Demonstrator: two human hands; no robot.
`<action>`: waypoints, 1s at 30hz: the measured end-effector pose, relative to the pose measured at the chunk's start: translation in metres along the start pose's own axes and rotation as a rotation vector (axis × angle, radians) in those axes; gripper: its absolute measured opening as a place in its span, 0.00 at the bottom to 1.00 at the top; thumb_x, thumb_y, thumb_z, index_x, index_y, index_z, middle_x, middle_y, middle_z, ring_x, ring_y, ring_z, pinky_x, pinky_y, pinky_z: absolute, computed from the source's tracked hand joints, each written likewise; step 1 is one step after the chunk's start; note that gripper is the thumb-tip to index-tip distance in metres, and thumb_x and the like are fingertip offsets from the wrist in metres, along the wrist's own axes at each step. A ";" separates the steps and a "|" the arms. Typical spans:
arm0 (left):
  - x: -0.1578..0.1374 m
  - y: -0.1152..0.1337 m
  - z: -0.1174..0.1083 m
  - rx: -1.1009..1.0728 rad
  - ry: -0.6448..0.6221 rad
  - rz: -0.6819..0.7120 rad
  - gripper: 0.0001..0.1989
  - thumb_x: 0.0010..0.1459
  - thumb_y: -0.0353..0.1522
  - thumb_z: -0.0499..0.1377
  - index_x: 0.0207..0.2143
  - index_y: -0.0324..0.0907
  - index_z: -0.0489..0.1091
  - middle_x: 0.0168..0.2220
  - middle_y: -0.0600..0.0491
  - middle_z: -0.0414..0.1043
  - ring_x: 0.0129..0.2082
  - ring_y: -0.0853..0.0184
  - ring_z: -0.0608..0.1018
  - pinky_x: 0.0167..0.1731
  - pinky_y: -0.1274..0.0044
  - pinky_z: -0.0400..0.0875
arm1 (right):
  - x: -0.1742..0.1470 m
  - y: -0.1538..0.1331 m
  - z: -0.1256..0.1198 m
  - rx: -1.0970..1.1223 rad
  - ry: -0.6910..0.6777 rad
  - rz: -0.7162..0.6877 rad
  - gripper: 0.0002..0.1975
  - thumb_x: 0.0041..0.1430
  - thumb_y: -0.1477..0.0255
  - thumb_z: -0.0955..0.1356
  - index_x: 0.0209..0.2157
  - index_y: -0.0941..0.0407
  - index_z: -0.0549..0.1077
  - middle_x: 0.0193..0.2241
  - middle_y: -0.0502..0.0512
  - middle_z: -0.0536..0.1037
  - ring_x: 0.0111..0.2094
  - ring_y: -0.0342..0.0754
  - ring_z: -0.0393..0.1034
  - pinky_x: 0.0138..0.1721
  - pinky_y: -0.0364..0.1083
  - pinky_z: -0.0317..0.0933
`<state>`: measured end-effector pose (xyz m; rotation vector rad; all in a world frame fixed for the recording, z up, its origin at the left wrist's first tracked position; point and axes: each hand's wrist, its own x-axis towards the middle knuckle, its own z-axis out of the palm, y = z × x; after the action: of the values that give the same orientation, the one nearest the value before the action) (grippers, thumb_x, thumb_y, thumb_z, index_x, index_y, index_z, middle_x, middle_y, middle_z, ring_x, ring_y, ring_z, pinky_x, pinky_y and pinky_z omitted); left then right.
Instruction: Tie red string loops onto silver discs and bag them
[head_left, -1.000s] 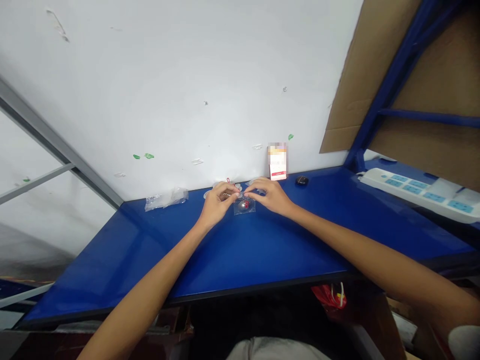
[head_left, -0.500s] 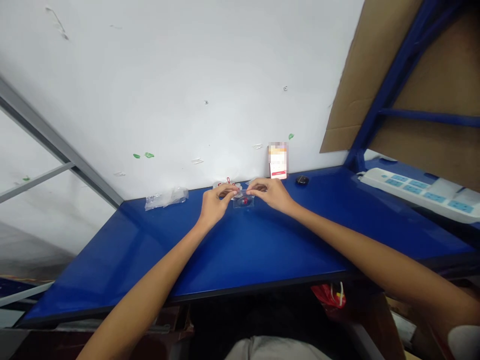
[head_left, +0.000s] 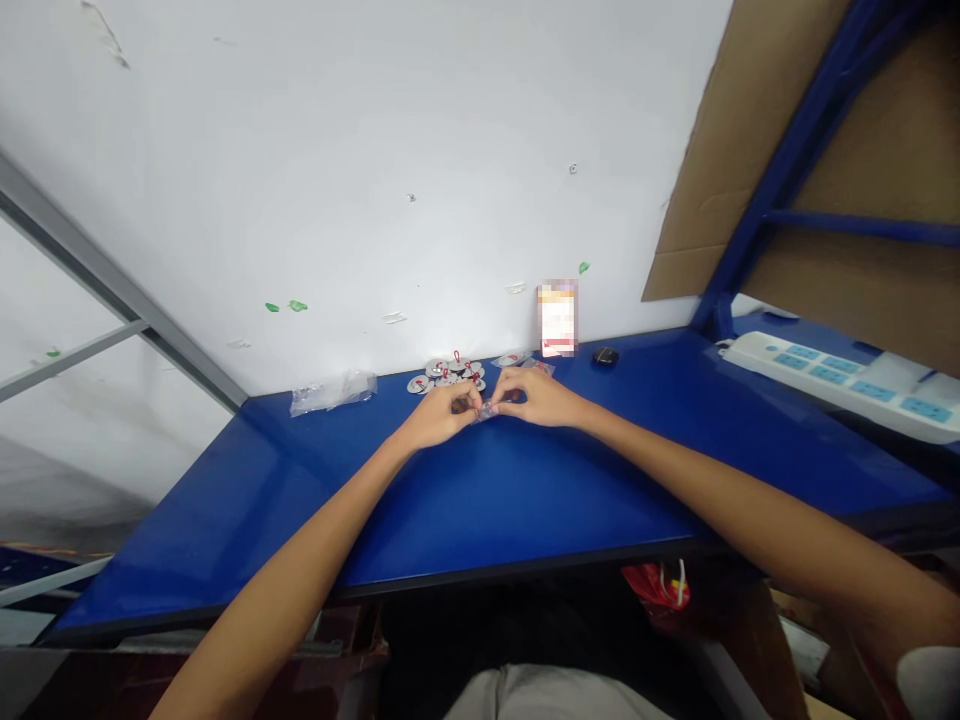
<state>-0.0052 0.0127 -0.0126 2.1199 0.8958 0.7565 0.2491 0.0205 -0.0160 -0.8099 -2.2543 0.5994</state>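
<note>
Between my two hands is a small clear plastic bag (head_left: 486, 410), pinched at both sides just above the blue table (head_left: 480, 500). My left hand (head_left: 444, 412) has thumb and forefinger closed on its left side. On the other side, my right hand (head_left: 536, 396) grips it the same way. Fingers cover much of the bag, so its contents do not show clearly. Right behind my left hand lies a pile of round grey tags with red cords (head_left: 450, 374). Bagged pieces (head_left: 512, 358) with red bits lie behind my right hand.
A phone (head_left: 557, 318) with a lit screen leans on the white wall. Beside it sits a small black object (head_left: 604, 356). Crumpled clear plastic bags (head_left: 334, 392) lie at the back left. A white power strip (head_left: 840, 385) stands at the right, near a blue metal frame (head_left: 720, 310).
Both hands have come lower and nearer to me with the bag. Its hanging red content no longer shows plainly. The tag pile and bagged pieces behind are now more exposed.
</note>
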 end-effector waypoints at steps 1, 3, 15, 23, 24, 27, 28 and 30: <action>0.000 -0.003 0.001 -0.025 -0.014 -0.014 0.04 0.59 0.30 0.62 0.38 0.44 0.76 0.33 0.53 0.81 0.34 0.62 0.82 0.40 0.71 0.75 | 0.000 0.003 0.001 0.010 -0.030 0.020 0.06 0.63 0.66 0.74 0.34 0.52 0.85 0.35 0.54 0.84 0.35 0.52 0.75 0.39 0.50 0.64; 0.002 -0.008 0.004 -0.053 -0.010 -0.036 0.07 0.59 0.29 0.61 0.40 0.44 0.76 0.31 0.55 0.80 0.32 0.63 0.81 0.38 0.72 0.74 | 0.000 0.008 0.005 0.067 -0.087 0.090 0.08 0.65 0.65 0.73 0.37 0.53 0.84 0.31 0.52 0.83 0.32 0.50 0.74 0.35 0.48 0.62; 0.000 -0.011 0.008 0.452 0.110 0.121 0.08 0.64 0.29 0.62 0.44 0.45 0.78 0.44 0.50 0.76 0.38 0.62 0.78 0.44 0.69 0.73 | -0.004 0.007 0.016 -0.197 -0.042 0.073 0.06 0.68 0.72 0.70 0.44 0.53 0.79 0.37 0.53 0.77 0.38 0.50 0.72 0.40 0.47 0.61; -0.004 -0.001 0.008 0.545 0.002 0.156 0.04 0.66 0.33 0.62 0.41 0.45 0.77 0.43 0.49 0.76 0.42 0.59 0.78 0.47 0.67 0.74 | -0.007 0.020 0.022 -0.153 -0.002 0.045 0.15 0.69 0.70 0.71 0.55 0.54 0.73 0.53 0.61 0.75 0.51 0.57 0.73 0.54 0.55 0.68; -0.004 0.000 0.008 0.557 -0.003 0.155 0.05 0.66 0.35 0.64 0.42 0.45 0.77 0.44 0.48 0.75 0.43 0.58 0.78 0.47 0.66 0.74 | -0.007 0.022 0.023 -0.156 -0.001 0.041 0.16 0.69 0.70 0.71 0.57 0.53 0.73 0.55 0.62 0.76 0.53 0.58 0.73 0.56 0.56 0.67; -0.004 -0.002 0.006 0.555 -0.020 0.148 0.13 0.65 0.42 0.67 0.46 0.44 0.76 0.48 0.47 0.73 0.45 0.56 0.78 0.48 0.65 0.74 | -0.005 0.026 0.023 -0.141 -0.012 0.022 0.18 0.70 0.70 0.70 0.59 0.53 0.74 0.56 0.61 0.80 0.56 0.60 0.72 0.59 0.58 0.66; -0.004 -0.004 0.005 0.542 -0.027 0.148 0.14 0.65 0.43 0.68 0.46 0.44 0.76 0.49 0.47 0.73 0.45 0.56 0.77 0.47 0.65 0.74 | -0.004 0.026 0.023 -0.123 -0.013 0.024 0.18 0.70 0.70 0.71 0.59 0.53 0.75 0.55 0.61 0.81 0.56 0.60 0.72 0.58 0.58 0.66; -0.003 -0.007 0.003 0.512 -0.035 0.162 0.14 0.66 0.44 0.67 0.48 0.45 0.76 0.49 0.47 0.73 0.45 0.57 0.77 0.47 0.65 0.74 | -0.002 0.028 0.023 -0.062 -0.014 0.042 0.18 0.67 0.71 0.72 0.58 0.53 0.77 0.50 0.59 0.83 0.51 0.57 0.75 0.56 0.57 0.67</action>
<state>-0.0077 0.0129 -0.0202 2.6712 0.9841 0.6104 0.2447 0.0348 -0.0488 -0.8890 -2.2831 0.5582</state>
